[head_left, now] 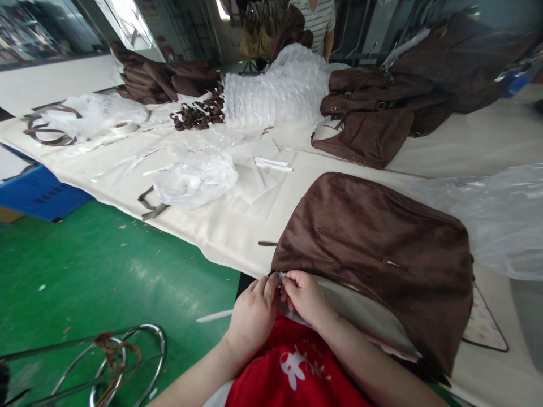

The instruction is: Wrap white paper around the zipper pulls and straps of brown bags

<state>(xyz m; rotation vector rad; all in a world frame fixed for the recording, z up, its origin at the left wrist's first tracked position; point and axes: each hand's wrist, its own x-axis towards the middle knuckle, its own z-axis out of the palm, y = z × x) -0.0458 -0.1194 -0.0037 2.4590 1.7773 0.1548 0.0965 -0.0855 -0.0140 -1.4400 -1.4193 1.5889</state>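
Observation:
A large dark brown bag (373, 226) with a zip pocket lies on the cream-covered table, its lower left corner at the table's front edge. At that corner my left hand (254, 308) and my right hand (305, 297) are close together with bent fingers. Between their fingertips is a small whitish piece, too small to name, beside the bag's corner. A white strip (215, 316) sticks out to the left of my left hand. My right forearm passes in front of the bag's pale lower part.
Crumpled clear plastic (197, 181) and white strips (274, 164) lie left of the bag. Stacked brown bags (369, 133), a plastic pile (275, 93) and a person in a striped shirt (320, 22) are beyond. A metal frame (159, 345) stands on the green floor.

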